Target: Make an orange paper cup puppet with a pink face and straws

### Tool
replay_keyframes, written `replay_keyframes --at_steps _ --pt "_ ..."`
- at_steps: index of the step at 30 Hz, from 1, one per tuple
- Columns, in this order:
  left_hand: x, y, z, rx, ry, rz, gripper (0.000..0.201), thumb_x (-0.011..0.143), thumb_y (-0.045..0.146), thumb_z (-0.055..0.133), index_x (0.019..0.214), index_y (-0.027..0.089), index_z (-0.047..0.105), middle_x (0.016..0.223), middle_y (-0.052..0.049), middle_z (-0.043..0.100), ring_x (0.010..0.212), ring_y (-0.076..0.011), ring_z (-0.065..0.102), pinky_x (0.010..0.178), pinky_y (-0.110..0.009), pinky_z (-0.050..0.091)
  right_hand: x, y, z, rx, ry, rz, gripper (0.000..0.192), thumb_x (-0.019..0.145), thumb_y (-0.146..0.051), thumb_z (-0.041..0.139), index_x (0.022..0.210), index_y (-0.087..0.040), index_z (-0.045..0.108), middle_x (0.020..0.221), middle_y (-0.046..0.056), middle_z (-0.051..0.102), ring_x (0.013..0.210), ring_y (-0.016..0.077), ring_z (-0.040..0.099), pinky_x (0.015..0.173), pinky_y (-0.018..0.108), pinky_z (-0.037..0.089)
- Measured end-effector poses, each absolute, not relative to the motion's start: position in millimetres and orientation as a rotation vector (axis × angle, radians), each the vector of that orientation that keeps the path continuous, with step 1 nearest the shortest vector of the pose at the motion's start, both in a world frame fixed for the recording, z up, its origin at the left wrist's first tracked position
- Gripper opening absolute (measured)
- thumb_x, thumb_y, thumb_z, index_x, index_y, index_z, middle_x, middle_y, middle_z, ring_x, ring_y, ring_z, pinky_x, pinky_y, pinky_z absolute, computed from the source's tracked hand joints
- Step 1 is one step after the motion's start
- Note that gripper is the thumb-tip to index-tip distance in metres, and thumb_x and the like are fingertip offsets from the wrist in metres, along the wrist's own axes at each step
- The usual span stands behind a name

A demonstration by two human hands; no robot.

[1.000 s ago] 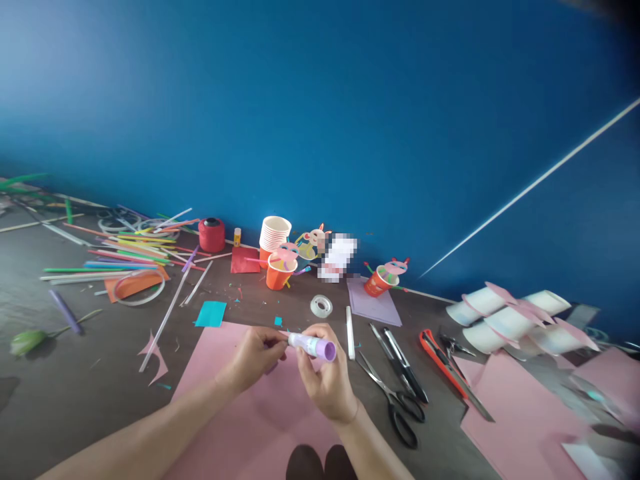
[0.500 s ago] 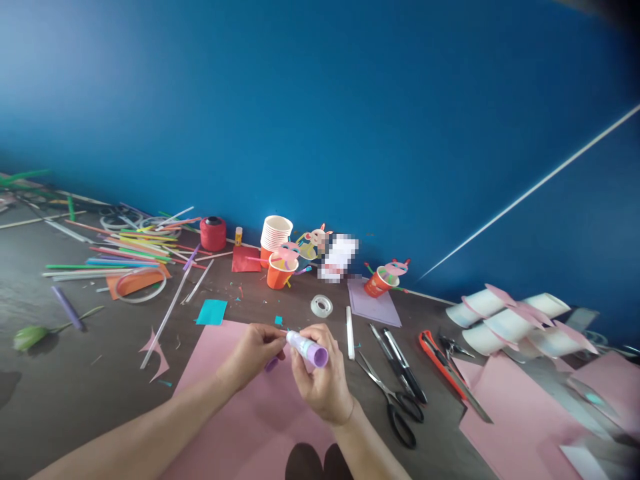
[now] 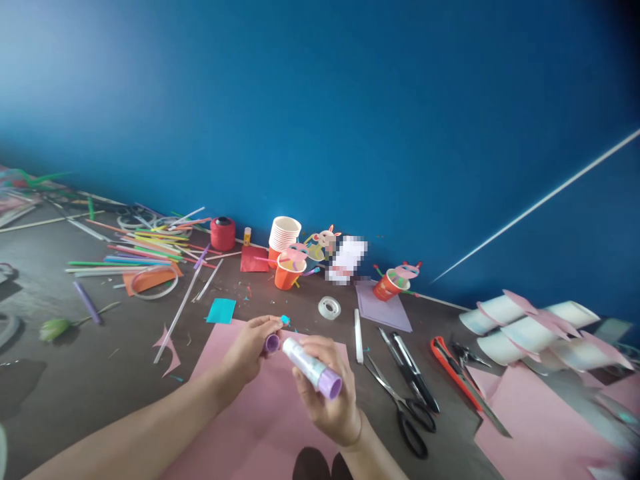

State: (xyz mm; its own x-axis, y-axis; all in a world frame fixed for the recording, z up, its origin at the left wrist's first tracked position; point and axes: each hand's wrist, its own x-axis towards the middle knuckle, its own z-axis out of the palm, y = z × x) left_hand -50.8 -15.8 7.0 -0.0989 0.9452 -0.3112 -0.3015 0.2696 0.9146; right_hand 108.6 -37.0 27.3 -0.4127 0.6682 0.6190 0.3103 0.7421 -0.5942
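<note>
My right hand (image 3: 333,393) is closed around a glue stick (image 3: 306,363), a white tube with a purple base, which tilts down toward me. My left hand (image 3: 247,350) has its fingers pinched together and holds the purple glue stick cap (image 3: 271,343), its open end facing the tube. Tube and cap are apart. A small bright-blue paper scrap (image 3: 285,320) shows just past my left fingertips; whether they touch it I cannot tell. Under both hands lies a large pink paper sheet (image 3: 240,427).
Scissors (image 3: 403,403), pens (image 3: 415,373) and a red utility knife (image 3: 457,373) lie to the right, before white paper rolls (image 3: 505,310). Behind stand orange paper cups (image 3: 289,273) with paper figures and a tape roll (image 3: 329,308). Colourful straws (image 3: 145,250) lie left.
The glue stick has drawn away from my left fingers, down and to the right. The purple cap now shows more clearly in my left hand. The whole view has shifted slightly.
</note>
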Motion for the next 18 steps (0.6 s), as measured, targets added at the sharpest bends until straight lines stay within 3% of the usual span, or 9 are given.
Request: replay_keyframes --at_steps 5,9,18 --pt "-49.0 -16.3 3.8 0.605 1.035 1.202 0.023 0.066 0.032 0.058 0.056 0.018 0.044 0.048 0.008 0.034 0.040 -0.0050 0.030 0.039 -0.019 0.021 96.9 -37.0 21.2 -0.626 -2.068 0.505 0.041 0.077 -0.007 0.053 0.114 -0.023 0.043 0.106 0.009 0.057 0.100 0.0231 0.054 0.083 0.044 0.048" --pt "-49.4 -16.0 -1.4 0.599 0.984 1.203 0.023 0.066 0.031 0.059 0.056 0.018 0.043 0.048 0.008 0.033 0.039 -0.0049 0.030 0.038 -0.019 0.021 95.3 -33.9 17.9 -0.608 -2.126 0.514 0.042 0.077 -0.006 0.053 0.115 -0.023 0.044 0.109 0.009 0.058 0.100 0.0219 0.055 0.084 0.043 0.049" --pt "-47.2 -16.5 -1.2 0.571 0.981 1.232 0.013 0.067 0.024 0.057 0.060 0.016 0.049 0.052 0.006 0.046 0.042 -0.0050 0.039 0.043 -0.018 0.030 97.1 -33.9 21.9 -0.627 -2.090 0.660 0.037 0.075 -0.009 0.055 0.110 -0.022 0.048 0.100 0.006 0.062 0.095 0.0206 0.057 0.083 0.040 0.049"
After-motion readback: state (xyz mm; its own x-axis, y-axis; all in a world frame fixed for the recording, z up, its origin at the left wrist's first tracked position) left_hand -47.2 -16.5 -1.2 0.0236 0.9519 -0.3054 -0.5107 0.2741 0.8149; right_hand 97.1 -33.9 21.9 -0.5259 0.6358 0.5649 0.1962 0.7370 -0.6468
